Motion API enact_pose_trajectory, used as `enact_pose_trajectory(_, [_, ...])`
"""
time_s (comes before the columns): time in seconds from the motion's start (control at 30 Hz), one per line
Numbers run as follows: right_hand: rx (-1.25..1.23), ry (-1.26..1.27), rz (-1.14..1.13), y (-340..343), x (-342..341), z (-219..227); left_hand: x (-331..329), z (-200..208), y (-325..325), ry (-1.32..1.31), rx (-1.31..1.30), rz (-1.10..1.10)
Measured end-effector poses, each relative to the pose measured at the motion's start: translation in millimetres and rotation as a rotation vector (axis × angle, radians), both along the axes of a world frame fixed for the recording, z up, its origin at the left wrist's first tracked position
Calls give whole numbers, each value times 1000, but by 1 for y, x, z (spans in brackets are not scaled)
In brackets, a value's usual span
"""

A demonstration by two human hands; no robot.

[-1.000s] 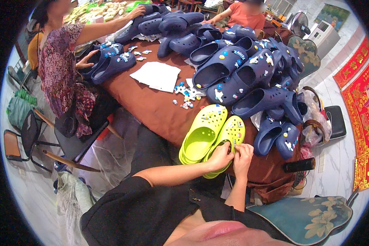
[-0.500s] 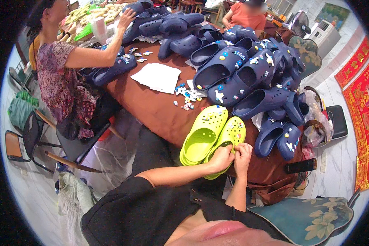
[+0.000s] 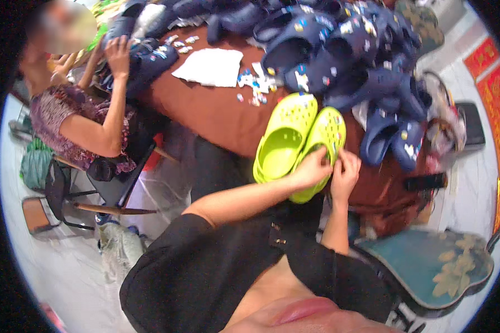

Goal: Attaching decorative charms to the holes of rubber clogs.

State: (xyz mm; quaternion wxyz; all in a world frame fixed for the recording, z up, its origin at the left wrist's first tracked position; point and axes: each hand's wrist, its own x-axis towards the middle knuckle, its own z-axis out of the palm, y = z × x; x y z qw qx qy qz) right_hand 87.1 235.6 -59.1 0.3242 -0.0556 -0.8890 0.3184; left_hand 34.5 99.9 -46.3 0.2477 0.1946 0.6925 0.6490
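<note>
A pair of lime-green clogs lies side by side at the table's near edge, toes pointing away from me. The left clog (image 3: 279, 149) is untouched. At the right clog (image 3: 330, 129), my left hand (image 3: 315, 168) has its fingers bent into the foot opening, closed on the side wall. My right hand (image 3: 346, 169) meets it from outside, thumb and fingers pinched at the same edge. Whether a small piece is between the fingertips is hidden. Small coloured charms dot the clogs' toes. Beyond them lie loose charms (image 3: 259, 81) and a white sheet (image 3: 210, 67).
Navy clogs (image 3: 333, 58) are heaped across the far and right side of the brown-covered table (image 3: 222, 119). A co-worker (image 3: 89, 122) sits at the left, handling navy clogs. A teal floral chair (image 3: 428, 266) stands at my right, a black chair (image 3: 61, 186) at the left.
The view has tilted and shifted, so the table sits higher in it. My hands stay at the right lime-green clog. The co-worker's raised arm has drawn back and down toward the nearer navy clogs.
</note>
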Motion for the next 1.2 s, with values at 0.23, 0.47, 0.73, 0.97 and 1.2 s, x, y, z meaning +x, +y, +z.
enact_pose_trajectory(0.23, [-32,22,-135,20,12,0,15,34,-76,49,-15,-270])
enact_pose_trajectory(0.47, [-319,-14,-182,27,13,-15,-34,51,-162,-99,80,190])
enact_pose_trajectory(0.73, [-261,-36,-180,29,-3,-27,-83,-4,-189,159,-115,668])
enact_pose_trajectory(0.97, [-157,-59,-267,34,-17,-40,-124,-18,-158,746,-273,662])
enact_pose_trajectory(1.2, [-68,-57,-244,30,-19,-43,-176,-25,-113,1227,-529,233])
